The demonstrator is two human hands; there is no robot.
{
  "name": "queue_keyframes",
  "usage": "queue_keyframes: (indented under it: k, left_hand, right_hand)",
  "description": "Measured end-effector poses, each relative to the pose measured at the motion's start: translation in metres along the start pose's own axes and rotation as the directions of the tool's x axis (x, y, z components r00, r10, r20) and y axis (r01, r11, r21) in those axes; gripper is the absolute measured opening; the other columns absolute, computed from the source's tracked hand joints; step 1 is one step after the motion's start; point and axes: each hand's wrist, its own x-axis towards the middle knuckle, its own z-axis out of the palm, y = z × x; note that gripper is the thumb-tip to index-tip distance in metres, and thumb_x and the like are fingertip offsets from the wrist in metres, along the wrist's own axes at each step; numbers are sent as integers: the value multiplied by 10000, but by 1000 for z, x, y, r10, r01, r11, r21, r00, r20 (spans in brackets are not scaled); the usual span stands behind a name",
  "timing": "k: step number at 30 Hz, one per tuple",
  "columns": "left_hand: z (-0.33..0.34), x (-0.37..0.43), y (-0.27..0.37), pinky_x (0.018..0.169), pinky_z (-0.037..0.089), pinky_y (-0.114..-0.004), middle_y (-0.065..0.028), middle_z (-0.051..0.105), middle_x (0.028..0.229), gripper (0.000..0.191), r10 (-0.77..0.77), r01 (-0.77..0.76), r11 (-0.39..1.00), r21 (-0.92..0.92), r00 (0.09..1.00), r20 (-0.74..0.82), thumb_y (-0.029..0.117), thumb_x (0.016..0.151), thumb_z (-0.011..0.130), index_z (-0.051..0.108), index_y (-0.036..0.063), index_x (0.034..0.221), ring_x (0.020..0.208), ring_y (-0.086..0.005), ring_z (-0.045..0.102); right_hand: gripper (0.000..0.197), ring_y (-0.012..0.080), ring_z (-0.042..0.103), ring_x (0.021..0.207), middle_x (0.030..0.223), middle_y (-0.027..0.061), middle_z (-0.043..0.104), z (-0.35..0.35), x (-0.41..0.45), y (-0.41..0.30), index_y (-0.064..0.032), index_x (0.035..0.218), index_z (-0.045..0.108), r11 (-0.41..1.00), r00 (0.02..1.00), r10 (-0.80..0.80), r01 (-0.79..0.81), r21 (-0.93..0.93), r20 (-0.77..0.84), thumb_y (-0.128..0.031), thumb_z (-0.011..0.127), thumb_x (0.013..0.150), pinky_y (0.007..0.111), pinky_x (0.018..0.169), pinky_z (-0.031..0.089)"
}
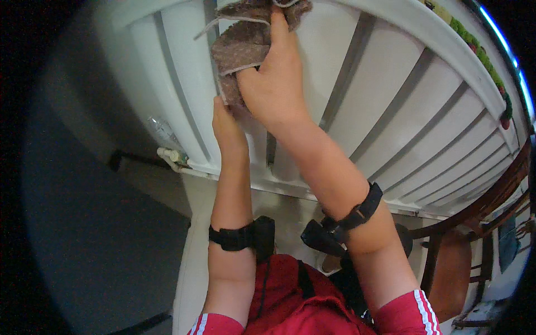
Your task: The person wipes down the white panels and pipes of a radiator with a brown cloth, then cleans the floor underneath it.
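A brown-grey cloth with pale edging (240, 48) lies against a white sectional radiator (389, 50) in front of me. My right hand (276, 88) grips the cloth, its index finger stretched upward over the fabric and part of the cloth bunched under the palm. Lower and to the left, my left hand (228, 130) is raised to the cloth's bottom edge beside the radiator sections. One fingertip shows at that edge; the other fingers are hidden, so its hold cannot be made out.
At the radiator's lower left are a valve with a pipe (176, 158) and a clear plastic item (162, 130). A dark grey surface (104, 234) fills the left side. To the right stands a wooden chair (450, 268). A green and red decoration (479, 52) lies above the radiator.
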Motion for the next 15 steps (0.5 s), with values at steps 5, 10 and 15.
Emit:
queue_keyframes:
  k: [5,10,15]
  left_hand:
    - [-6,1,-12,837,407,-287,-79,555,1026,393,76,-67,990,-126,995,66,325,948,385,549,-10,1072,932,-166,513]
    - [-4,1,-5,905,378,-307,-114,538,1106,455,-19,19,1000,-25,1000,4,344,955,345,523,-30,1143,1008,-193,496]
    - [3,-6,4,943,348,-311,-115,523,1142,483,-8,7,999,43,1000,23,361,964,316,486,-31,1191,1056,-203,474]
  right_hand:
    - [669,388,448,1167,1222,253,473,13,-51,18,43,1340,300,995,994,101,-101,-2,-35,25,520,709,387,993,347]
    - [669,295,469,1167,1249,207,475,9,-107,39,39,1347,305,883,912,397,-411,226,106,152,432,700,335,992,353]
    - [602,309,535,1075,1171,215,528,22,-195,83,26,1314,342,880,877,461,-471,57,132,95,496,736,351,925,410]
